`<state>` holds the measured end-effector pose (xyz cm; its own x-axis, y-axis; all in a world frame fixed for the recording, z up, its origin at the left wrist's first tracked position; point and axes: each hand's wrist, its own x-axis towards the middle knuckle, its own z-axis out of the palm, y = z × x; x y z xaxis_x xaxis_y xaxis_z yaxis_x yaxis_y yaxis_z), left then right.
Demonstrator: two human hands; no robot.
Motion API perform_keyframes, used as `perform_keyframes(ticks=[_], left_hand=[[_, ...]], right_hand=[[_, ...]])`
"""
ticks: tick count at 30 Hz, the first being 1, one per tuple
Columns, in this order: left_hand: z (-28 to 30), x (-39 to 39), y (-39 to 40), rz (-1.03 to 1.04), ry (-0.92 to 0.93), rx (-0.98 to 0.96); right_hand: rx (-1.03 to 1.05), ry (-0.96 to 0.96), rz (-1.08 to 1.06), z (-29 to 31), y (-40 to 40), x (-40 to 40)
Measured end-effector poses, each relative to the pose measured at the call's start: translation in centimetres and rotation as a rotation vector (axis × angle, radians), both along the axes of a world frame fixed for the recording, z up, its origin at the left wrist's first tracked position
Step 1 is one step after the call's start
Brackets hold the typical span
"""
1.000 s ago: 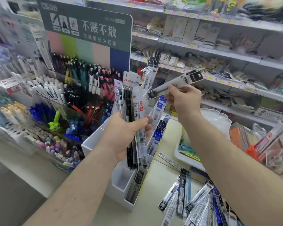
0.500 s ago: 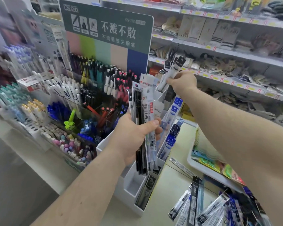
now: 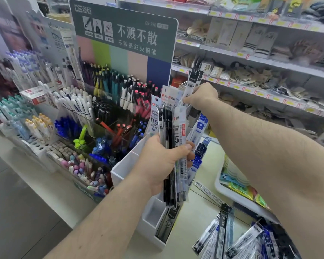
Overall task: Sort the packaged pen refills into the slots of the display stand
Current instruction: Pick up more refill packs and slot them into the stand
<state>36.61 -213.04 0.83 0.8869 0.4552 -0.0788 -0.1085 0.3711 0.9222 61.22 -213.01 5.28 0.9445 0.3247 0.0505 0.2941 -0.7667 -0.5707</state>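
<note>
right hand (image 3: 200,98) pinches one refill pack (image 3: 193,81) upright — left hand (image 3: 163,161) grips an upright bundle (image 3: 171,139).

Upright fan of packaged refills (image 3: 173,139) above white tiered stand (image 3: 153,212); loose refill packs (image 3: 238,238) heaped at lower right

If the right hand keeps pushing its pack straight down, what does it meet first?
Probably the stand's back slots: the right hand holds a refill pack upright just above them. Other packs hide the slot itself, so depth is a guess.
</note>
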Motion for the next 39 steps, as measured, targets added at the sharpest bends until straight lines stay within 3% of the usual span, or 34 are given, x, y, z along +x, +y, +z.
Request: perform_keyframes(ticks=[6,11,16,19,23,26,33,39], left_hand=[[-0.5,0.3,-1.2,-0.047,-0.001,-0.069],[-1.7,0.0,-2.3,-0.165,0.009,-0.176],[-3.2,-0.2,-2.8,-0.178,0.030,-0.190],[-3.9,-0.4,-3.0,-0.295,0.042,-0.185],[-4.5,-0.7,-2.6,-0.466,0.078,-0.343],[-4.9,-0.7,-2.5,-0.532,0.088,-0.355],[-5.4,-0.7,-2.2,-0.356,0.145,-0.360],[-5.7,-0.5,-2.5,-0.296,0.194,-0.245]], right_hand=[[0.299,-0.059,-0.031,0.7,-3.7,-3.3],[0.670,0.171,0.041,1.1,-8.8,-10.7],[0.669,0.447,0.118,-2.1,-13.3,-17.0],[0.670,0.578,0.144,-3.7,-14.4,-18.7],[0.712,0.602,0.141,-4.8,-15.4,-18.5],[0.782,0.584,0.094,-5.4,-15.9,-18.5],[0.882,0.547,-0.137,-6.4,-17.2,-17.2],[1.100,0.896,-0.086,-7.1,-16.9,-17.8]])
